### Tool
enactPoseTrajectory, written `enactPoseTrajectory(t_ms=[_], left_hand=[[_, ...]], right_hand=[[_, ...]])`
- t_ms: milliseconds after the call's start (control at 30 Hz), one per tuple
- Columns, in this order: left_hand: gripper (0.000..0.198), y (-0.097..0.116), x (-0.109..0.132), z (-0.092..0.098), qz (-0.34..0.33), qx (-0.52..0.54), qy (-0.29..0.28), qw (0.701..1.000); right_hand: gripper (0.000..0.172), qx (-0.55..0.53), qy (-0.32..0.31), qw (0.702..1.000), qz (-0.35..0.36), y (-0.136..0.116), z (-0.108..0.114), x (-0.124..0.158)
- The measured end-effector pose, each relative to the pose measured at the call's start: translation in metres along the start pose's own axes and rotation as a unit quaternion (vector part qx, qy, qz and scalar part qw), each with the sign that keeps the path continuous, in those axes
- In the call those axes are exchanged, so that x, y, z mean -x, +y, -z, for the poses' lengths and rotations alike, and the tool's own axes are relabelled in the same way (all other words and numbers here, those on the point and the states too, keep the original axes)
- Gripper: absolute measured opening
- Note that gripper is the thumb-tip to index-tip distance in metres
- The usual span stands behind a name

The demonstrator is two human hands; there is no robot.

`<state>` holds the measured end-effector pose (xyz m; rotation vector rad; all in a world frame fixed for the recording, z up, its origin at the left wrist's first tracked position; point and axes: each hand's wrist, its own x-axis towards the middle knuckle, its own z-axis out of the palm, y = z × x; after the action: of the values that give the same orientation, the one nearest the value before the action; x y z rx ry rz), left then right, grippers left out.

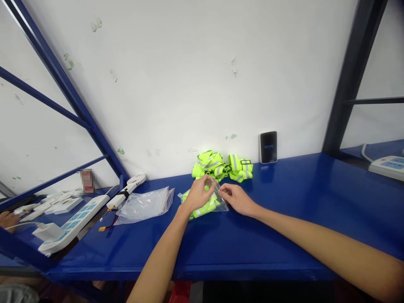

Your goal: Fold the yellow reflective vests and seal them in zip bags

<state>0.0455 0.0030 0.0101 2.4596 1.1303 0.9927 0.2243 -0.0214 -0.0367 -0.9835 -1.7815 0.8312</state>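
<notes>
My left hand (198,192) and my right hand (236,198) meet over a clear plastic bag (206,207) that lies on the blue shelf (284,227). Folded neon-yellow reflective bands fill the bag. Both hands pinch the bag's upper edge, fingers closed on the plastic. Just behind, against the white wall, lies a loose pile of the same yellow reflective bands (222,165).
A stack of flat clear bags (145,204) lies left of my hands. Further left are a white power strip (74,223), a small white fan (136,180) and red-black wires (109,225). A dark phone (268,147) leans on the wall. Another person's hand (8,219) shows far left.
</notes>
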Motion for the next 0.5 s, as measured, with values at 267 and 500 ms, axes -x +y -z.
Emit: enactPoseTrajectory(t_ms=[267,500], left_hand=[[0.026,-0.011,-0.004,0.012,0.063,0.132,-0.117,0.982],[0.023,-0.009,0.003,0.005,0.025,0.06,-0.07,0.995]], right_hand=[[0.023,0.024,-0.027,0.999,0.015,-0.001,0.001,0.001],[0.024,0.019,-0.041,0.999,0.001,0.006,-0.002,0.001]])
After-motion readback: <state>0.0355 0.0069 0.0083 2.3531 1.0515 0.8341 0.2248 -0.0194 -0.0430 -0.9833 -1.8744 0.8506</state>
